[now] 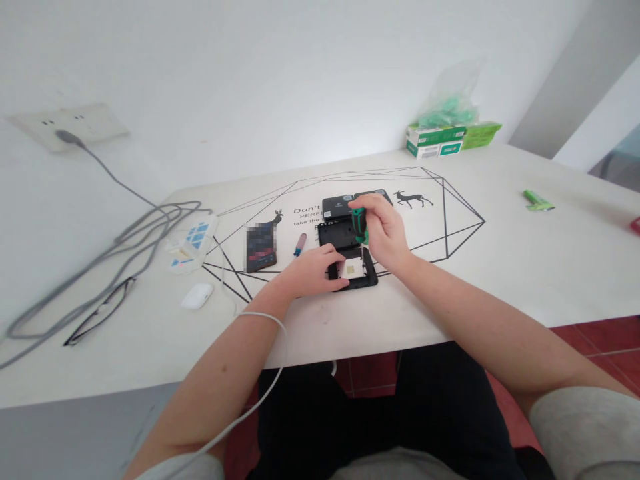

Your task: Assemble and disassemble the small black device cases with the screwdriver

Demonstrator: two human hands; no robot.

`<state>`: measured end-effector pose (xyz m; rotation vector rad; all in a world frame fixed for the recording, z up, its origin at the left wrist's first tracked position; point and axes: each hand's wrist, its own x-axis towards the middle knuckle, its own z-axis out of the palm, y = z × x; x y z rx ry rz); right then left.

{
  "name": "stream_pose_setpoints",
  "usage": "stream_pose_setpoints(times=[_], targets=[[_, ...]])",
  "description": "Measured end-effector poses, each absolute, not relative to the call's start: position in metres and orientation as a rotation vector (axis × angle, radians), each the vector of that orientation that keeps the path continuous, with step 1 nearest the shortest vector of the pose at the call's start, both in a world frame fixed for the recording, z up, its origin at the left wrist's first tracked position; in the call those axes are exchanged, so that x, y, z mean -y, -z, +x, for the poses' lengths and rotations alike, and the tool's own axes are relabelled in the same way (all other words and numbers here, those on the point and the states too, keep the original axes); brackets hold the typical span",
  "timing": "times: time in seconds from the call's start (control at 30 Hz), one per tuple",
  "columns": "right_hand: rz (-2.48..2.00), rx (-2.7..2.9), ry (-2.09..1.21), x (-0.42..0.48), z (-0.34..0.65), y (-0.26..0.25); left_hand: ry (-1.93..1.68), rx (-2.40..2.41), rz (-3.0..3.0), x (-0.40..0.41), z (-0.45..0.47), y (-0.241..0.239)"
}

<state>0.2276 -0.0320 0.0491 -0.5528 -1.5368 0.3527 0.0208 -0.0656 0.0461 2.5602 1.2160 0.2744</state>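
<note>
Tabletop (500, 267), centre: opened black device (369, 280), with a phone (261, 247) and a small screwdriver (299, 245) to its left. Left hand (313, 270) lies unclenched on the device's left edge. Right hand (383, 233) grips a green-handled screwdriver (359, 225), apparently upright, over it.

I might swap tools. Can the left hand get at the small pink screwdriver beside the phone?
Probably yes: the small pink screwdriver lies uncovered on the table just beyond the left hand, between phone and black device. That hand only presses the device, gripping nothing.

Just left of my right grip (383, 233), the tabletop (500, 267) lettering (306, 217) reads "Don't", "PERF", "take the"; the rest is covered.
</note>
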Motion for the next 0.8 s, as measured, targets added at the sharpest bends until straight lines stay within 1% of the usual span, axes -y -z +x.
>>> stream_pose_setpoints(times=[0.23,0.63,0.8], targets=[[-0.658,1.469,-0.446,0.0313,0.2300,-0.0523,-0.289,-1.222,2.534,0.0661,0.0215,-0.0467],[-0.655,1.530,-0.232,0.0359,0.2276,-0.0522,-0.281,-1.194,2.570,0.0647,0.0204,-0.0453],[-0.687,1.561,-0.298,0.0352,0.2246,-0.0492,-0.284,-1.202,2.571,0.0655,0.0206,-0.0452]])
